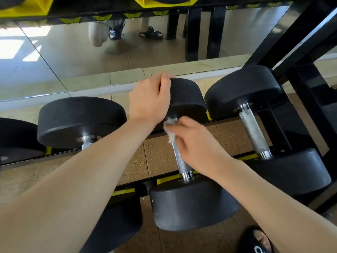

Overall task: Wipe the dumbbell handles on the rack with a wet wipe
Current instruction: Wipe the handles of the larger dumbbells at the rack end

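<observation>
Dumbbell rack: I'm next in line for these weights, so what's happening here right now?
A person is cleaning the middle dumbbell on the rack. Their left hand grips its far head, while the right hand holds a white wet wipe against the far end of the knurled handle. The dumbbell on the right sits untouched.

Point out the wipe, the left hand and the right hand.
wipe [170, 135]: head view, white crumpled part against the handle.
left hand [148, 101]: head view, back of the hand.
right hand [197, 143]: head view, back of the hand.
</observation>
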{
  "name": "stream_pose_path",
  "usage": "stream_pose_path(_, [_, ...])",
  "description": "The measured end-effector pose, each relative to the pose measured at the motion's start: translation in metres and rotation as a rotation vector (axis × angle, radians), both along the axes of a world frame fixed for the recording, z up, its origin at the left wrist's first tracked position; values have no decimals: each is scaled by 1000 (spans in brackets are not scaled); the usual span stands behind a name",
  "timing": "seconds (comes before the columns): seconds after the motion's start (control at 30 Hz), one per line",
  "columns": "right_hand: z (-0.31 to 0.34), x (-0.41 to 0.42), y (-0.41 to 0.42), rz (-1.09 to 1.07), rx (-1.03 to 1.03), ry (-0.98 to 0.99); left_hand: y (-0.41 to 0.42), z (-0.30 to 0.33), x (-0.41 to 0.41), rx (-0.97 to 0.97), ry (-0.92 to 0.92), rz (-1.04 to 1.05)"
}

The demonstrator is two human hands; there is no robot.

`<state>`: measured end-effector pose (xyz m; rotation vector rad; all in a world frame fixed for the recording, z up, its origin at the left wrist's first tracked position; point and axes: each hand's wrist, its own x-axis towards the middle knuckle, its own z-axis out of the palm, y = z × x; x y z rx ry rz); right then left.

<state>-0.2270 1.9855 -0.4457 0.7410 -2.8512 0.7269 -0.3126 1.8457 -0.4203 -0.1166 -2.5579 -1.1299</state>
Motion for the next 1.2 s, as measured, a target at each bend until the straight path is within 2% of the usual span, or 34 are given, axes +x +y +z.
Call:
stream_pose_path(0.1, [-4,-3,-3,118,337,66,0,-1,0,-6,13,1])
stream_pose_path(0.23, [-1,-10,4,163,419,39,0,0,0,-11,16,-3])
stream_pose_path(0.3, [2,-9,10,110,261,-55,0,0,0,-8,12,-4])
stream_pose_path(0.4, [1,-2,18,-172,-191,-103,0,2,1,-14,4,0])
stream_pose_path(0.43, [0,-2,19,-309,-320,-181,1,2,2,-9,2,0])
stream_pose_path(0.5, [-2,-8,15,-515,-512,-505,1,1,2,11,9,-3])
stream_pose_path(0.57, [-7,-16,9,-557,-602,-791,1,1,1,17,20,-1])
stream_pose_path(0.63, [-11,-21,6,-550,-654,-873,1,0,1,13,23,1])
stream_pose_path(0.7, [-13,-21,7,-539,-660,-864,1,1,1,15,23,2])
stream_pose_path(0.77, [-10,-14,8,-505,-524,-758,1,0,2,17,24,2])
stream_pose_path(0.83, [-3,-5,6,-447,-322,-499,1,0,1,20,26,1])
stream_pose_path(0.9, [9,4,-2,-269,-227,-259,1,-1,0,20,28,-1])
stream_pose_path(0.97, [17,6,-12,-40,-55,-215,0,-1,1,21,39,-9])
stream_pose_path(1.0, [15,5,-14,39,108,-195,0,-1,1,21,43,-16])
stream_pose_path(1.1, [9,0,-15,149,472,-69,0,-2,0,12,39,-27])
stream_pose_path(1.2, [9,-1,-7,199,432,-87,-1,-3,0,11,44,-31])
